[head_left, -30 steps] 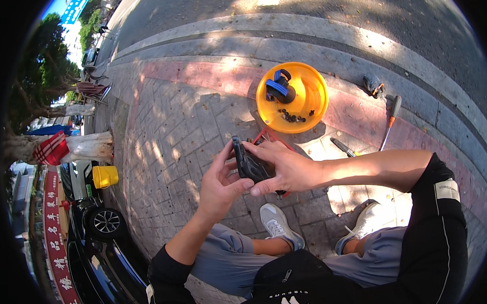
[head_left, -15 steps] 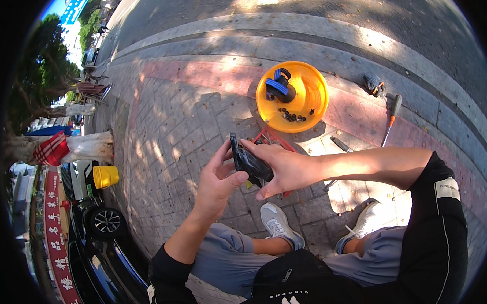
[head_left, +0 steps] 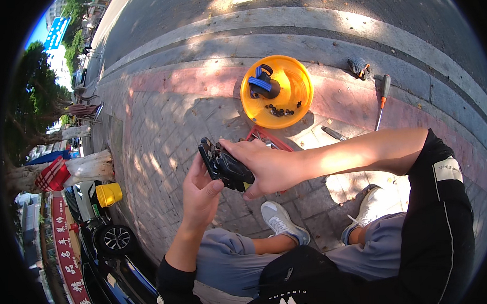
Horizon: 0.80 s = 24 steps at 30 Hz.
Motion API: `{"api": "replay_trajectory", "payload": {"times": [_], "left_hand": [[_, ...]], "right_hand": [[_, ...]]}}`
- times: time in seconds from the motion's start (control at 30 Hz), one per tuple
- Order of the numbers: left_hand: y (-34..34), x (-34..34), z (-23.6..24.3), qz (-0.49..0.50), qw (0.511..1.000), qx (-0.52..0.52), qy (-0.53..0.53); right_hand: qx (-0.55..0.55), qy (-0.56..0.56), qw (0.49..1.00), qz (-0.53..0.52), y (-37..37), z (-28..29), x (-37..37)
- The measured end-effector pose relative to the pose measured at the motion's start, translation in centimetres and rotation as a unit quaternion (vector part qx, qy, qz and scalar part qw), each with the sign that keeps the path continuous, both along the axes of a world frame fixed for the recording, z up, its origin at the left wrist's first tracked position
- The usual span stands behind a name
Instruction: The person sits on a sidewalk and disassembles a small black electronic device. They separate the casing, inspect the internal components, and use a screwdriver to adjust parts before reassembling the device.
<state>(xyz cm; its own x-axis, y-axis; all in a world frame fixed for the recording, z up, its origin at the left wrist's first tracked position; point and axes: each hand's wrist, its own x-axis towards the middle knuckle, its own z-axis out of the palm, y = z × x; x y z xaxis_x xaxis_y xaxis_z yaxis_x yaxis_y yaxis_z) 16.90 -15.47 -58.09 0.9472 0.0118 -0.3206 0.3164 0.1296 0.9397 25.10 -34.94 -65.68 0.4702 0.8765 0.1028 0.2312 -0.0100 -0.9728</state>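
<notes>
A black device with a glossy shell and a squarish, open-looking end is held between my two hands, above the paving in front of my feet. My left hand grips its left end from below, thumb along the lower side. Over its right side lies my right hand, thumb low and fingers across the top. The exact kind of device cannot be made out. Partly covered by my right hand and forearm is a red tray with metal items in it.
Beyond my hands stands an orange basin holding a blue-and-black part and several small dark pieces. To its right lie a screwdriver, a dark-handled tool and a grey bundle. A yellow bucket stands left, near a parked car.
Both hands have moved left with the black device, which is now turned so more of its top and open end show. The whole view has shifted slightly.
</notes>
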Motion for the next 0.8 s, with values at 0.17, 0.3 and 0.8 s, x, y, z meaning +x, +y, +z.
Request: {"api": "replay_trajectory", "payload": {"times": [0.17, 0.3, 0.8], "left_hand": [[-0.1, -0.1, 0.0, 0.015, 1.000, 0.013, -0.003], [0.0, -0.3, 0.0, 0.014, 0.999, 0.033, -0.004], [-0.5, -0.2, 0.2, 0.012, 0.998, 0.056, -0.010]], "right_hand": [[-0.019, -0.027, 0.999, -0.018, 0.5, 0.7, -0.6], [-0.034, -0.025, 0.999, -0.015, 0.5, 0.9, -0.7], [0.042, 0.148, 0.984, 0.092, -0.3, 0.8, 1.0]]}}
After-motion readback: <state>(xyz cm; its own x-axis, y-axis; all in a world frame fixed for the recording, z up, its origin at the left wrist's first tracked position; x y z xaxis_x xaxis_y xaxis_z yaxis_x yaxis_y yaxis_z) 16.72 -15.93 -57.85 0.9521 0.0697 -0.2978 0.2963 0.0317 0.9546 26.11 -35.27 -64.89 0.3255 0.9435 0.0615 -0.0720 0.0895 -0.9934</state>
